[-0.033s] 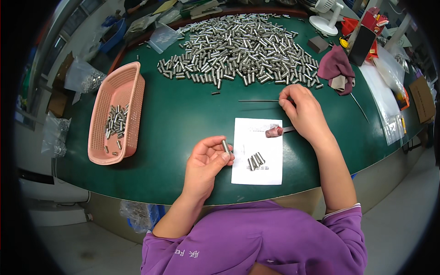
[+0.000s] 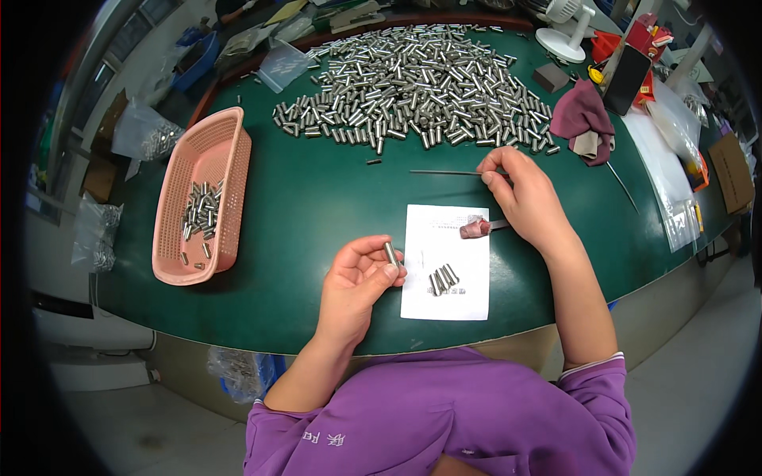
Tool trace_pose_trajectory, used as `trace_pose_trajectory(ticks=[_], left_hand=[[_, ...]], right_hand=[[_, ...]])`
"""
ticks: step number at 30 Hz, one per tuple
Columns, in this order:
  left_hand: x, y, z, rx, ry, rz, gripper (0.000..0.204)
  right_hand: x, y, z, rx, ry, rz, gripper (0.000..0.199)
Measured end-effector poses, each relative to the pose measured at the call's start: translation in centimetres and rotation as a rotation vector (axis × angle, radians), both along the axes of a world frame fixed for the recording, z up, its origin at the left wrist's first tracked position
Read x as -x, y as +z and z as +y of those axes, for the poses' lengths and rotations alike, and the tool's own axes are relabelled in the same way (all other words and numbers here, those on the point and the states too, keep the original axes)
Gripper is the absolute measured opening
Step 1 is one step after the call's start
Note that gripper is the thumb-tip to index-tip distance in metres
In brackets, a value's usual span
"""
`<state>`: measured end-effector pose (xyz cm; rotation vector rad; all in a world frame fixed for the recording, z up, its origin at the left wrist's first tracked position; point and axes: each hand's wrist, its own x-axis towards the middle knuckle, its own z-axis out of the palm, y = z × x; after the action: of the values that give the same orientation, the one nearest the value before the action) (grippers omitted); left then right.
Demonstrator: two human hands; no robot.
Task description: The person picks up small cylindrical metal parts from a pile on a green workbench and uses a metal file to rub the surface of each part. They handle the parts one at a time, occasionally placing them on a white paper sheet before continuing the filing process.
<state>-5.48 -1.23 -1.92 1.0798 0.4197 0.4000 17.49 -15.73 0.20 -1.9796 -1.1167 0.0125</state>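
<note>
The metal pin (image 2: 390, 251) is by the left edge of the white paper (image 2: 476, 305), pinched in your left hand (image 2: 351, 282); hold it steady. Farther right, your right hand's (image 2: 520, 190) fingertips grip the thin rod (image 2: 444, 172); best grip it lightly.

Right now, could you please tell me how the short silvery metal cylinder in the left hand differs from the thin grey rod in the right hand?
The short silvery metal cylinder is thicker; the thin grey rod is far longer. The cylinder slants steeply in the left hand, whereas the rod points leftward from the right hand. Both are straight and held by fingers.
</note>
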Motion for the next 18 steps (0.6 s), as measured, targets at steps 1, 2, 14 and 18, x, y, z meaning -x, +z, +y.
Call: trace_pose_trajectory(ticks=[1,2,14,18], left_hand=[[0.0,0.0,0.0,0.003,0.002,0.001,0.034],[0.0,0.0,0.1,0.004,0.004,0.003,0.034],[0.1,-0.4,-0.1,0.001,-0.019,0.000,0.036],[0.0,-0.5,-0.1,0.034,-0.064,-0.035,0.035]], right_hand=[[0.7,0.7,0.0,-0.031,0.082,0.180,0.011],[1.3,1.1,-0.1,-0.064,0.166,0.361,0.010],[4.0,0.8,0.4,0.079,0.344,0.148,0.009],[5.0,1.2,1.0,0.053,0.372,0.175,0.009]])
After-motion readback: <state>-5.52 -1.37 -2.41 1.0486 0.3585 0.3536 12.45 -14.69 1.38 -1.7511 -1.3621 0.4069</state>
